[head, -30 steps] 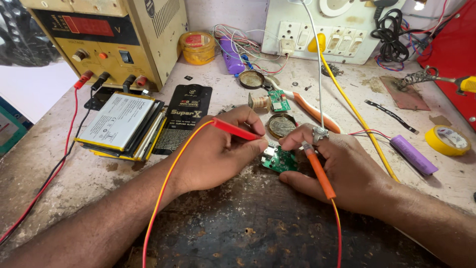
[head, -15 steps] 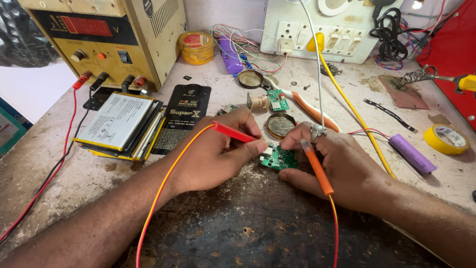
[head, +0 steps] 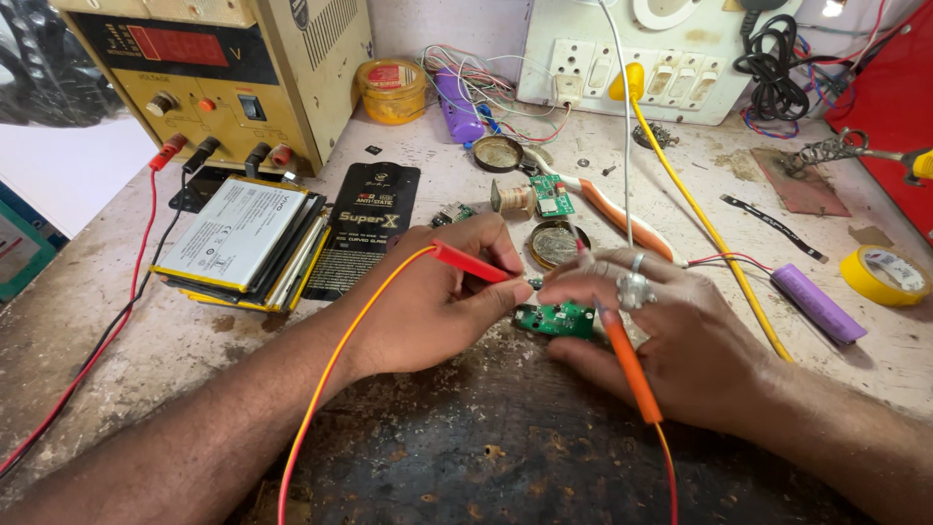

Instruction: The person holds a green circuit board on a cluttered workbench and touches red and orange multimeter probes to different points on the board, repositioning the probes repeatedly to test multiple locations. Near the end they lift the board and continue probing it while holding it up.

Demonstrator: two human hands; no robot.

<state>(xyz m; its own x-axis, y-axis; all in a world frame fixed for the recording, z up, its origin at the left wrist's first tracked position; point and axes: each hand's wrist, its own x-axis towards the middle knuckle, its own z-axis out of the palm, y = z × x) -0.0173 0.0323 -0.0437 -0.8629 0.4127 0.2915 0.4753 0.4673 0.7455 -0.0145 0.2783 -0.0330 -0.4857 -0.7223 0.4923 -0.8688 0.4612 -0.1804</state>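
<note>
Worn, stained grey workbench point(head: 146, 389) fills the view; at its middle lies a small green circuit board point(head: 556, 319), touched by both hands; the left hand point(head: 432, 301), at nine o'clock of the board, pinches a red probe with a yellow lead point(head: 468, 262) between thumb and fingers; the right hand point(head: 671, 335), at three o'clock, has its fingers closed round an orange-handled probe point(head: 627, 360); a yellow metal power supply point(head: 209, 68) stands at eleven o'clock, a purple cylindrical cell point(head: 818, 303) at three.
</note>
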